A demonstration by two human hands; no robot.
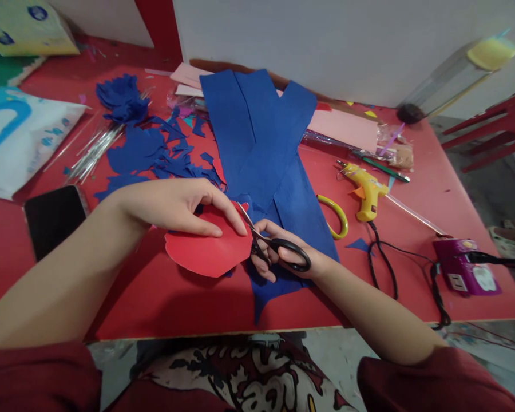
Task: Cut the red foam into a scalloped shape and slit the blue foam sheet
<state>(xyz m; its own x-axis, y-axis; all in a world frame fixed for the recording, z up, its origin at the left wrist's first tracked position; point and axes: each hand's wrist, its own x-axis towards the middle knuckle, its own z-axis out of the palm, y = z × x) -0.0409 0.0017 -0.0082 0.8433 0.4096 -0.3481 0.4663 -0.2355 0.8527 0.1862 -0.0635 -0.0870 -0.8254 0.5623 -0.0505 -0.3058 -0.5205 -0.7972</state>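
My left hand (197, 209) grips a piece of red paper (210, 254) with a rounded, cut outline, thumb and fingers pressed on its upper face. In my right hand (278, 246) is a pair of scissors (298, 256) with black handles; thumb and fingers are through the loops. The blades point up and away, touching the right edge of the red paper. Under and behind my hands lie several overlapping blue sheets (268, 149). Blue paper scraps (182, 157) are scattered beyond my left hand.
A yellow glue gun (363, 189) and a yellow ring-shaped handle (337, 217) lie to the right, with a purple power socket (467, 266) and cables. Leftward are a phone (54, 217), a wipes pack (30, 137), wire stems (96, 149) and a blue paper flower (122, 98).
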